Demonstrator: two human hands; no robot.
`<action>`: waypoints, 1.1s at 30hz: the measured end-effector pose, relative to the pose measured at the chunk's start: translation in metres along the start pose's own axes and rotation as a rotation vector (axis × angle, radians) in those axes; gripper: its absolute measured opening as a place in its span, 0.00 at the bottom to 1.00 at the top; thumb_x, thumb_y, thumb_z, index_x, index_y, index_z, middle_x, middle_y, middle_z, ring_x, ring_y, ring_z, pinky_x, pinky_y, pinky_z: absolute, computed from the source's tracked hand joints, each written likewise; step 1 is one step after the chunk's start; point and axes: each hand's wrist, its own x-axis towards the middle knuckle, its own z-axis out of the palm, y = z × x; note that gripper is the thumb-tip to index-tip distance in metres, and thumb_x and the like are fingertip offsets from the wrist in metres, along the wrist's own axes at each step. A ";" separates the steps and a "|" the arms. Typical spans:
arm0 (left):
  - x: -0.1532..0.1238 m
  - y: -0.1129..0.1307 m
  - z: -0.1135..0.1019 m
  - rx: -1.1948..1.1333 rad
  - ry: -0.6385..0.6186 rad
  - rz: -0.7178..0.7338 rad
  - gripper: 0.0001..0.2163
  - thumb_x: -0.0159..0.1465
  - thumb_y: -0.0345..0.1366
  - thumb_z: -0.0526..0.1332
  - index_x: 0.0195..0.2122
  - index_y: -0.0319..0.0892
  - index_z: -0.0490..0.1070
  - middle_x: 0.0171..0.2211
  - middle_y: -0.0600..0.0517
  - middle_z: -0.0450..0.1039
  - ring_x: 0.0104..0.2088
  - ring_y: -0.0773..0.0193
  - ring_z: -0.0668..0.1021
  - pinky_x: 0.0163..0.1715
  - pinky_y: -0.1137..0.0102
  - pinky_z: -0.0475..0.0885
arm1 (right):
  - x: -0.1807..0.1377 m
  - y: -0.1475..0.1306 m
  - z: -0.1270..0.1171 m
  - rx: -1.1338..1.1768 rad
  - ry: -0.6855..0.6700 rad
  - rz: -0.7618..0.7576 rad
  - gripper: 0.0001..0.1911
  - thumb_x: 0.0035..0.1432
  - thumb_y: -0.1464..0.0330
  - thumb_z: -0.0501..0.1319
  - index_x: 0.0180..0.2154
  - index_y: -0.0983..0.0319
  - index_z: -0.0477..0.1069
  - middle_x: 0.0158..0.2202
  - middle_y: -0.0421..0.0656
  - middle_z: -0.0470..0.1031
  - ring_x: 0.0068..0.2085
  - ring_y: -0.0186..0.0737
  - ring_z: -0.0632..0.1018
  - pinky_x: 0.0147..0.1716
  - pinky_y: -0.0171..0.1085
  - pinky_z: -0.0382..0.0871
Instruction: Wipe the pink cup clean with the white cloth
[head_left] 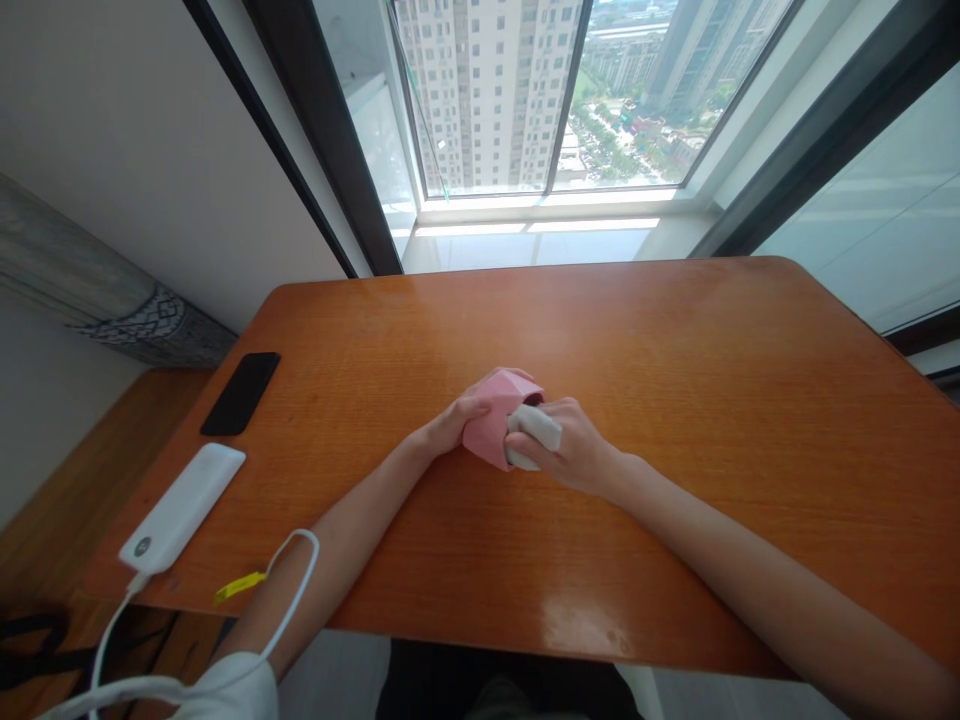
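Note:
My left hand (461,415) is wrapped round a pink faceted hollow object (489,425), like a small pot or holder, with its dark opening turned toward the right. In my right hand (576,445) is a folded whitish cloth (537,427), gripped between thumb and fingers. The cloth presses against the pink object at its opening, and part of it may reach inside; I cannot tell how far. Both hands are held together over the middle of the table. The fingertips of my right hand are partly hidden behind the cloth.
The brown wooden table (637,330) has rounded far corners. On its left side lie a black phone (240,393) and a white power bank (182,508). A white cable (311,560) with a yellow tag (240,586) runs by my left forearm. A window (555,100) is beyond.

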 end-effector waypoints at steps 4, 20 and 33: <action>0.002 0.003 0.000 -0.071 -0.007 -0.091 0.35 0.60 0.60 0.68 0.62 0.40 0.75 0.54 0.43 0.83 0.53 0.50 0.84 0.57 0.61 0.78 | 0.003 -0.001 -0.005 -0.275 -0.041 -0.214 0.30 0.76 0.49 0.59 0.24 0.59 0.72 0.22 0.41 0.74 0.24 0.35 0.67 0.24 0.40 0.49; -0.001 -0.008 0.002 -0.029 0.078 0.037 0.57 0.60 0.54 0.77 0.80 0.62 0.40 0.76 0.42 0.64 0.58 0.45 0.84 0.52 0.56 0.83 | 0.017 -0.001 0.006 0.757 0.421 0.737 0.27 0.63 0.40 0.67 0.30 0.57 0.71 0.22 0.37 0.71 0.23 0.37 0.71 0.21 0.36 0.65; 0.003 -0.003 0.001 0.238 0.063 -0.020 0.48 0.58 0.53 0.77 0.74 0.39 0.58 0.34 0.49 0.81 0.27 0.62 0.80 0.27 0.70 0.77 | 0.014 0.002 -0.006 0.647 0.384 0.599 0.28 0.63 0.41 0.69 0.31 0.59 0.75 0.26 0.39 0.77 0.27 0.38 0.76 0.26 0.35 0.71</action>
